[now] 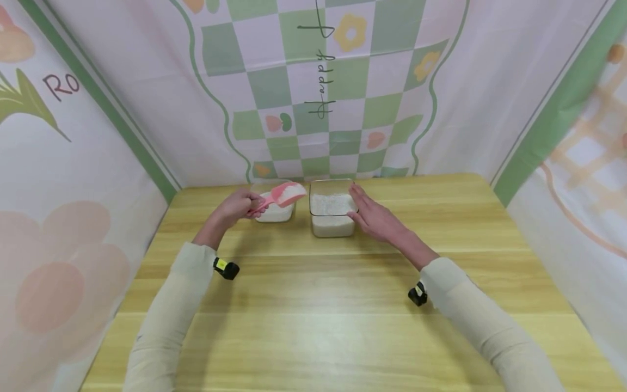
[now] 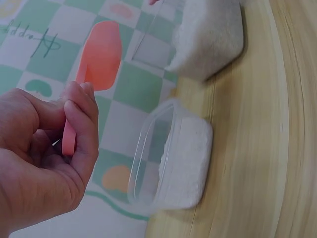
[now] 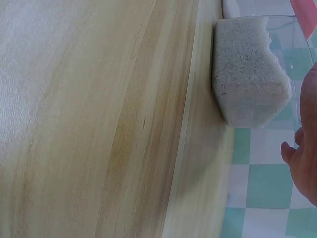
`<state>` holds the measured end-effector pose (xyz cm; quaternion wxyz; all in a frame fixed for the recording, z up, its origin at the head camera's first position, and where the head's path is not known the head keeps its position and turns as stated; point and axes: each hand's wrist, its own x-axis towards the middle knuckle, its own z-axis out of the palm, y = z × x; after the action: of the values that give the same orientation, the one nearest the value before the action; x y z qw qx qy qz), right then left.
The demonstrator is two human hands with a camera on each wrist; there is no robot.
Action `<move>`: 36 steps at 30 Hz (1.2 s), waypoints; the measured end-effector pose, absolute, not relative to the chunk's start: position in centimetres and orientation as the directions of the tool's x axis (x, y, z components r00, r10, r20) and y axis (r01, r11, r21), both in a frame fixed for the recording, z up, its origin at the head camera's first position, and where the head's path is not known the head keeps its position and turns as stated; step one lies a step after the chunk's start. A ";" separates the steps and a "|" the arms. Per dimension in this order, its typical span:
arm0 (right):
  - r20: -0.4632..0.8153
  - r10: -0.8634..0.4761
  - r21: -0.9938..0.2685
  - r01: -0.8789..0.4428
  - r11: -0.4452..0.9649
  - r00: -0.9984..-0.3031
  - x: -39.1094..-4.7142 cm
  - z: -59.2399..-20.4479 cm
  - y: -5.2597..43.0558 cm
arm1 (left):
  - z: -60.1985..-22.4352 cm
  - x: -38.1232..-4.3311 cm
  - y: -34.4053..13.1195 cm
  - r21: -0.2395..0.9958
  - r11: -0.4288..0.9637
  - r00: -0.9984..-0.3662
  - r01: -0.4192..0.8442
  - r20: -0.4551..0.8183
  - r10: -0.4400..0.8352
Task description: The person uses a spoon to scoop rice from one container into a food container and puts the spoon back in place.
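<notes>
My left hand (image 1: 237, 207) grips the handle of a pink scoop (image 1: 277, 192), its fingers curled round it. White grains lie in the scoop's bowl, which is raised over the right part of a small clear plastic tub (image 2: 190, 153). That tub holds white contents. To its right stands a larger clear square container (image 1: 333, 235) partly filled with white rice (image 3: 242, 64). My right hand (image 1: 379, 218) is at this container's right side, fingers extended along the rim; whether all of them touch it is hard to tell.
Both containers stand near the far edge of a wooden table (image 1: 313, 305). Directly behind them hangs a checked curtain (image 1: 313, 125), with more printed fabric (image 1: 73, 245) along the sides. Small black cameras (image 1: 226, 269) are worn at both wrists.
</notes>
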<state>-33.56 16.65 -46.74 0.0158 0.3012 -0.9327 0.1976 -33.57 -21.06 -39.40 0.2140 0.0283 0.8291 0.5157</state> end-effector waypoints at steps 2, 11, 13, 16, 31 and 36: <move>0.147 -0.555 -0.366 -0.567 0.738 -0.818 -33.5 -46.7 16.7 | -39.4 -33.5 -21.5 0.861 0.474 -0.910 -0.182 -0.330 0.251; 0.143 -0.558 -0.378 -0.566 0.733 -0.818 -33.5 -46.6 16.9 | -39.4 -33.2 -23.3 0.830 0.524 -0.927 -0.192 -0.328 0.181; 0.143 -0.557 -0.376 -0.566 0.734 -0.818 -33.6 -46.7 16.9 | -39.5 -33.2 -23.6 0.822 0.539 -0.933 -0.185 -0.319 0.166; 0.143 -0.561 -0.371 -0.569 0.734 -0.816 -33.6 -46.7 16.9 | -39.7 -33.3 -23.9 0.802 0.570 -0.939 -0.179 -0.312 0.143; 0.144 -0.559 -0.378 -0.567 0.732 -0.817 -33.6 -46.9 16.9 | -41.2 -35.0 -24.3 0.706 0.694 -0.953 -0.143 -0.289 0.097; 0.151 -0.557 -0.386 -0.567 0.727 -0.817 -33.6 -47.0 16.9 | -41.4 -35.5 -24.3 0.665 0.738 -0.952 -0.116 -0.285 0.107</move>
<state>-33.64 16.95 -47.03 0.0121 0.3025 -0.9293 0.2117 -35.46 -24.26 -41.41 0.1542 -0.0024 0.9193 0.3622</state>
